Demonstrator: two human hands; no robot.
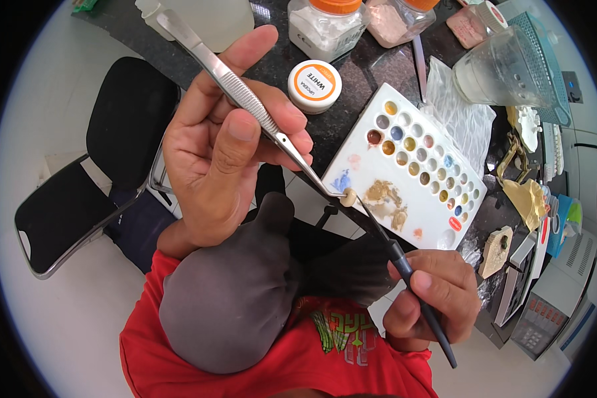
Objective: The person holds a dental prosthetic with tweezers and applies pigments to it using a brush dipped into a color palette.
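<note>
My left hand (222,156) grips metal tweezers (242,94) between thumb and fingers, the index finger raised. At their angled tips is a small cream dental crown (349,197). My right hand (441,292) holds a slim dark brush (400,259) like a pen, its fine tip at the crown; whether it touches, I cannot tell. Both tips meet over the near-left edge of a white mixing palette (368,166). Its wells hold brown, yellow, blue and grey colours. Brown stain (386,198) and a blue smear (341,180) lie on its flat part.
A white jar (314,86) with an orange-rimmed lid stands behind the palette. Farther back are powder jars (326,30), a clear cup (504,69) and a teal basket (544,60). A plaster model (495,252) lies right of the palette. Black chairs (129,119) stand at left.
</note>
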